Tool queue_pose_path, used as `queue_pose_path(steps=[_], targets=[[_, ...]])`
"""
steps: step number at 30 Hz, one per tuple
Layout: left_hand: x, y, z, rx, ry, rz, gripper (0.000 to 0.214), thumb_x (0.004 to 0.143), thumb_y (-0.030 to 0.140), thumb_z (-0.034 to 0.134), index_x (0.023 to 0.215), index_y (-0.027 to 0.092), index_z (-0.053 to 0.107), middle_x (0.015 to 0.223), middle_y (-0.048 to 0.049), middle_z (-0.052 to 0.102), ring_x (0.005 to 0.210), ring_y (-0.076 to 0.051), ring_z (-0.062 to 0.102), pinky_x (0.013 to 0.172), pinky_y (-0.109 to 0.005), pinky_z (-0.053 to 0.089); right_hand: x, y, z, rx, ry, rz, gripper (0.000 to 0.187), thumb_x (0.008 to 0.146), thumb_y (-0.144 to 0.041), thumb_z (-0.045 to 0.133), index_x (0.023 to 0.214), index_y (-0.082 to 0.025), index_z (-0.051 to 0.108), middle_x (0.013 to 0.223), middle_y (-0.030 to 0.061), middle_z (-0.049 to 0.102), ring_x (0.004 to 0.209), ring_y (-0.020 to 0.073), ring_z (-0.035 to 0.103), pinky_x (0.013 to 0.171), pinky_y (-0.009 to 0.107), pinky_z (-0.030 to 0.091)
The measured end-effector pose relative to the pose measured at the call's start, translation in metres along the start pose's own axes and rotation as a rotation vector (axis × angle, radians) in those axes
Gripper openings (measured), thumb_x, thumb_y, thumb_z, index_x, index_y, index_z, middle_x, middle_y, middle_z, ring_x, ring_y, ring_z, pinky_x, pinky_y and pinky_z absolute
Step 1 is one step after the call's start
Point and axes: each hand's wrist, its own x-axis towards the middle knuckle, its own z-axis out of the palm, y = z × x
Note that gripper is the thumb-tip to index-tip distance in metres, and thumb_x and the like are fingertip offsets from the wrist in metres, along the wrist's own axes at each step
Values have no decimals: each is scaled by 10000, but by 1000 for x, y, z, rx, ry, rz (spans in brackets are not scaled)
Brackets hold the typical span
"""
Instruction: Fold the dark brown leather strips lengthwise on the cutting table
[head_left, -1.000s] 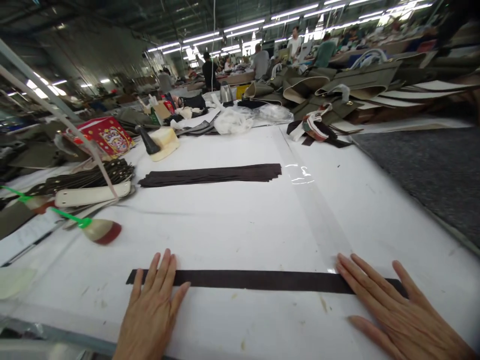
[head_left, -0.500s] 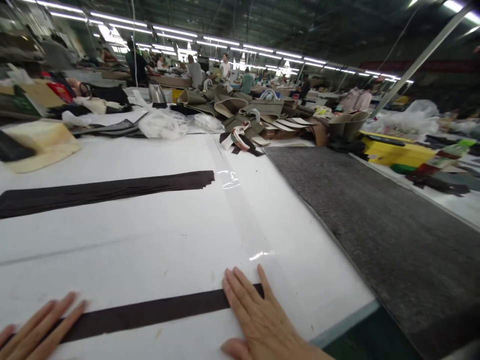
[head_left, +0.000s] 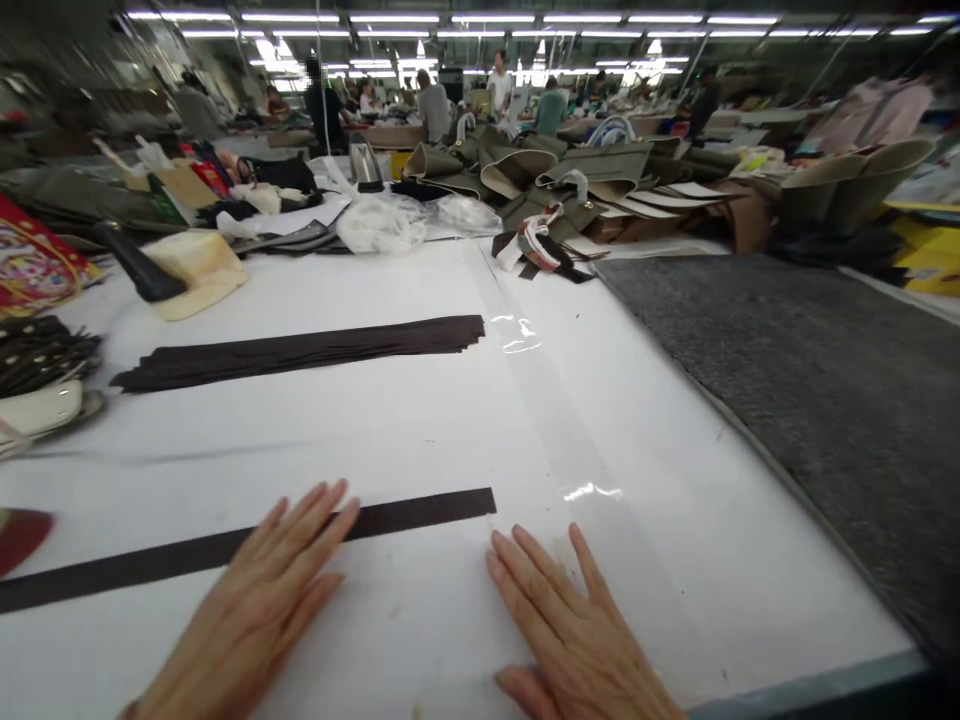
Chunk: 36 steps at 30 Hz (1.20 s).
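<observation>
A long dark brown strip (head_left: 420, 513) lies flat across the white tabletop, its right end cut square. My left hand (head_left: 277, 585) rests over the strip's middle with the fingers stretched out, covering part of it. Just beyond and below the strip's right end is my right hand (head_left: 566, 620), palm down on the table, fingers spread and holding nothing. Farther back, a stack of similar dark strips (head_left: 315, 350) lies fanned slightly at both ends.
Dark grey felt-like sheet (head_left: 810, 370) covers the right side. Behind the stack are a cream block with a black-handled tool (head_left: 142, 265), clear plastic bags (head_left: 382, 222) and olive bag pieces (head_left: 517, 165). A dark red rounded object (head_left: 22, 538) sits at the left edge. Several people work in the background.
My view has turned left. My left hand has come nearer to my right hand along the strip. My right hand has come off the strip's end onto the bare table.
</observation>
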Motion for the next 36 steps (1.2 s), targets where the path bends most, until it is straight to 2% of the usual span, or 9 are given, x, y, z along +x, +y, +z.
queue_pose_path(steps=[4,7,12,17,19,22,26,31,36], targets=[[41,55,20,16,-74,165,521,966,325,422,1454,210,280,1499,-34,324,1362,-218,327,1107,-433,319,11,10,7,-26,-50,28,572,887,-341,495,1397,-106,393,1472,83,345,1368,289,229,1117,571,-92],[47,71,31,1,-71,192,537,964,361,432,1448,178,289,1496,-43,327,1368,-220,314,1085,-424,359,9,13,15,-27,-54,15,577,865,-352,520,1385,-123,418,1471,68,351,1360,307,230,1107,585,-101],[39,71,33,-34,-84,202,554,958,383,448,1444,167,292,1490,-52,341,1371,-225,306,1103,-443,334,5,13,18,-15,-61,14,582,849,-343,526,1379,-124,429,1463,68,366,1344,318,256,1102,605,-78],[44,74,30,-105,-40,168,433,967,266,426,1388,170,396,1446,-49,420,1349,-234,342,1065,-441,391,6,15,16,-35,-30,-8,543,849,-316,523,1355,-128,465,1424,62,426,1304,314,324,1106,603,-58],[48,77,30,-175,-1,92,399,965,228,413,1361,177,427,1412,-60,463,1315,-225,392,1040,-407,422,6,15,15,-39,-17,-16,526,855,-307,517,1347,-126,474,1412,61,443,1294,307,340,1110,597,-50],[54,81,30,-280,22,-96,393,945,187,436,1337,192,436,1315,-80,540,1208,-218,493,1001,-391,450,6,14,14,-36,-3,-10,509,869,-306,510,1343,-122,477,1410,59,445,1294,296,346,1122,576,-38],[67,83,25,-330,-71,-253,400,875,135,516,1268,200,482,1180,-81,579,1085,-247,537,945,-450,450,5,14,15,-16,12,8,490,882,-290,505,1339,-117,478,1411,63,445,1300,284,348,1133,553,-27],[88,88,13,-362,-156,-261,282,823,102,565,1085,207,557,1041,-54,594,988,-242,541,857,-426,438,4,14,16,17,22,17,484,886,-281,525,1339,-116,476,1398,85,457,1305,281,356,1136,546,-18],[103,95,11,-339,-185,-301,144,824,136,594,943,210,561,902,-32,603,899,-240,550,785,-395,418,3,15,14,34,24,21,460,885,-267,532,1320,-125,495,1359,74,501,1282,269,389,1142,530,-29]])
